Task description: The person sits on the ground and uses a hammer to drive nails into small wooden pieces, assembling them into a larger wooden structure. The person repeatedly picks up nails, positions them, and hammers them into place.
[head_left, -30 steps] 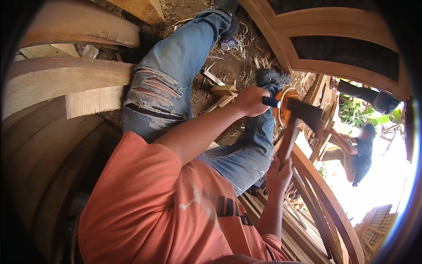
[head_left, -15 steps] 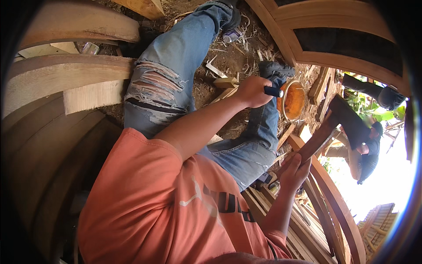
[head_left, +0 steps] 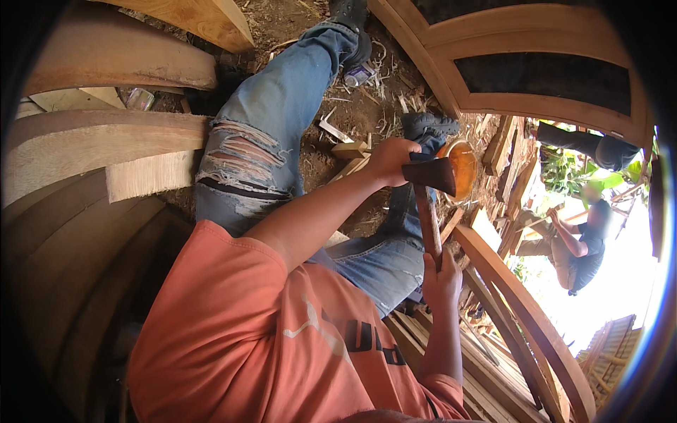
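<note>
The left hand (head_left: 390, 159) is extended forward at the end of a bare, nearly straight forearm, its fingers curled closed with the knuckles facing up. The right hand (head_left: 442, 280) sits nearer the body, lower and to the right, raised on a bent arm with the forearm upright; its fingers are wrapped shut in a fist-type grip. The hands are well apart.

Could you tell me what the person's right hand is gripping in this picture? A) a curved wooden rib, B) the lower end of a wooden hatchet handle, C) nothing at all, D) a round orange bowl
B: the right hand is closed around the lower end of the wooden handle of the hatchet, whose dark head sits beside the left hand.
</note>
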A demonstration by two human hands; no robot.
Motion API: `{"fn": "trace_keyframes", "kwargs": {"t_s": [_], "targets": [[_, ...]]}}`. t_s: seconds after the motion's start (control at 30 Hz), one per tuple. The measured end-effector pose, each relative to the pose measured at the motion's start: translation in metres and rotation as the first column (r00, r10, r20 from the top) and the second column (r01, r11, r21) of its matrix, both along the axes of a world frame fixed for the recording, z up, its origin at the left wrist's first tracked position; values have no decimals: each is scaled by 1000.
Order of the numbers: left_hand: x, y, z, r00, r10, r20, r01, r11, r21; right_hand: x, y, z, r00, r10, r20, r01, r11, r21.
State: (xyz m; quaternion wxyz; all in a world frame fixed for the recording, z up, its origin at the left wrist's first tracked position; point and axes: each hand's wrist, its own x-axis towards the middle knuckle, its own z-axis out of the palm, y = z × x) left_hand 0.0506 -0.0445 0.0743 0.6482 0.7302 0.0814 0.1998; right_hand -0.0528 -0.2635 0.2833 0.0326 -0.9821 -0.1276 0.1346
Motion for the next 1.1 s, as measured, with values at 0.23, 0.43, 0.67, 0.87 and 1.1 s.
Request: {"fn": "trace_keyframes", "kwargs": {"t_s": [0.23, 0.43, 0.67, 0.87, 1.1], "targets": [[-12, 9, 19, 981, -103, -167, 85, 990, -109, -13, 18, 21, 965, -262, 28, 227, 882, 412], [-4, 5, 5, 998, -13, -68, 4, 991, -130, -1, -21, 1, 938, -345, -19, 340, 913, 227], [-5, 8, 11, 979, -102, -179, 88, 993, -81, -2, -5, -1, 936, -308, 168, 166, 810, 563], [-9, 10, -3, 998, -26, -61, 17, 990, -143, 9, -8, 14, 885, -457, -83, 456, 819, 350], [-2, 6, 9, 985, -94, -142, 86, 994, -66, 5, -6, 1, 973, -227, 36, 226, 974, 29]]}}
